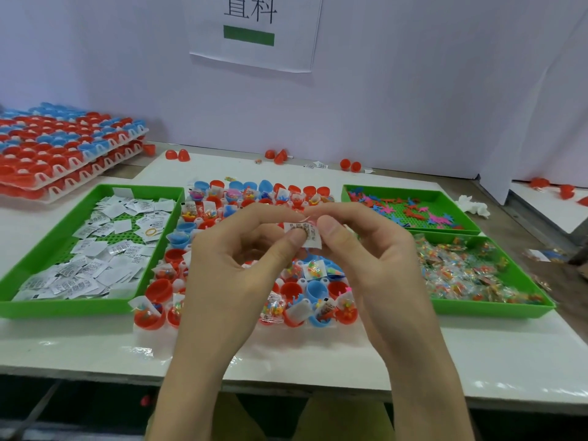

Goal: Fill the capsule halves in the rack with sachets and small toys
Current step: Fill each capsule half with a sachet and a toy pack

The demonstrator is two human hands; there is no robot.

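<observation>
Both hands met above the middle of the rack (152, 334), pinching one white printed sachet (307, 235) between them. The left hand (235, 265) pressed its thumb on the sachet's front with the fingers curled behind. The right hand (366, 249) gripped the sachet's right edge between thumb and forefinger. The sachet hung clear of the rack, not yet in any cup.

Below the hands, red and blue capsule halves (159, 289) stood open side up in the rack. Many already held a sachet or a clear packet, while several showed nothing inside.

To the left, touching the rack, a green tray (63, 308) held loose white sachets (95, 259). On the right sat two more green trays. The far tray (410, 189) held flat red, blue and pink toys (413, 211), and the near tray (493, 308) held clear packets of coloured pieces (467, 272).

Stacked racks (57, 148) of capsule halves lay at the far left of the white surface (95, 345). Loose red halves (178, 155) lay along the back wall.
</observation>
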